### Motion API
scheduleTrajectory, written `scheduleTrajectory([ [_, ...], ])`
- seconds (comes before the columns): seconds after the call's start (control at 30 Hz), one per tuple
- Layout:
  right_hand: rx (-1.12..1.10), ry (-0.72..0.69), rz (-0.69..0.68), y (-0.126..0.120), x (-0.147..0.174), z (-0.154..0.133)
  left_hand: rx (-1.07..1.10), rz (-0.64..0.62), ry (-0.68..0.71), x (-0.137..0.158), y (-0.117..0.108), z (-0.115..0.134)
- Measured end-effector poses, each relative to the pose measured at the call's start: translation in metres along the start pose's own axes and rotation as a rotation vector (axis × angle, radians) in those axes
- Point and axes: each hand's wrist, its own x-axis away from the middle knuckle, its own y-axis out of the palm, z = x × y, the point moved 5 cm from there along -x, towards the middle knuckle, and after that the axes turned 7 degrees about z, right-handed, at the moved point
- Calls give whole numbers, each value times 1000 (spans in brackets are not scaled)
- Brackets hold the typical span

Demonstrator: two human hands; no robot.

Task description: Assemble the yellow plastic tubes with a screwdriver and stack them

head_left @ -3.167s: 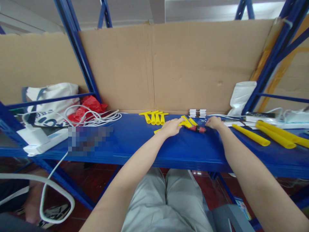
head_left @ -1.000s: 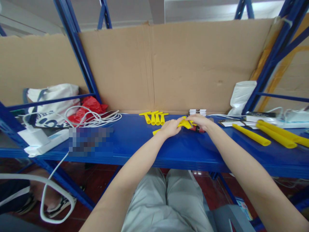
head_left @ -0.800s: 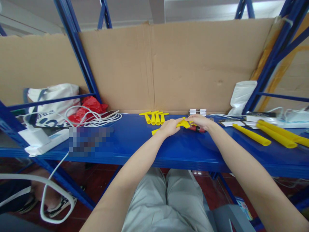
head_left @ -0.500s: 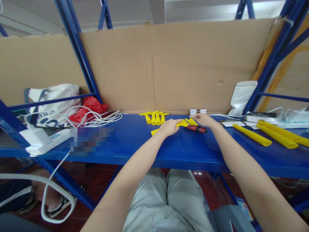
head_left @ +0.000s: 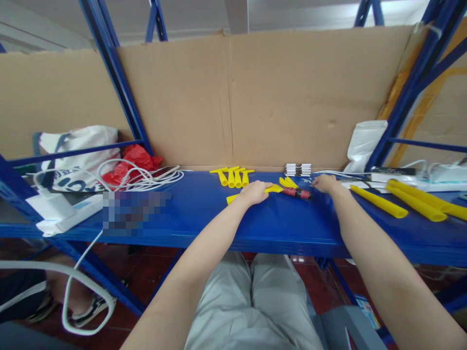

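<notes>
Broadly, a tall tan cardboard sheet [head_left: 292, 97] closes off the back, blue metal posts [head_left: 113, 73] at either side, a pale ceiling [head_left: 197, 14] above and a dark red tiled floor [head_left: 142, 270] below. Before the cardboard runs a long, glossy blue worktop [head_left: 197, 206]. Its left end carries a white cloth bag [head_left: 87, 136] with dark trim, a crumpled red plastic bag [head_left: 134, 158] and a heap of white cable [head_left: 156, 180]; at its right end a white pouch [head_left: 365, 146] stands beside the post, with long yellow tubes [head_left: 379, 201] lying nearer the front edge. Near the middle, the left hand [head_left: 255, 193] is wrapped around a yellow tubular handle [head_left: 273, 188], low over the worktop, its two ends showing past the grip. The right hand [head_left: 326, 183] has its fingers drawn together by tiny pale bits [head_left: 307, 180]; whether it pinches one, I cannot tell. Four yellow T-shaped handles [head_left: 231, 178] lie in a row toward the cardboard, a red-and-black cylindrical tool [head_left: 295, 193] sits between the hands, and small yellow pieces [head_left: 290, 183] lie just behind it.
</notes>
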Motion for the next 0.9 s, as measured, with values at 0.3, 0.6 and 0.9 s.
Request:
scheduleTrajectory([
  [0.3, 15, 32, -3, -5, 7, -7, 0, 9, 7, 0, 0, 1],
  [0.6, 108, -146, -11, 7, -2, -12, 55, 30, -9, -1, 1, 0],
  [0.9, 87, -130, 7, 14, -11, -10, 50, 19, -17, 1, -3, 3],
])
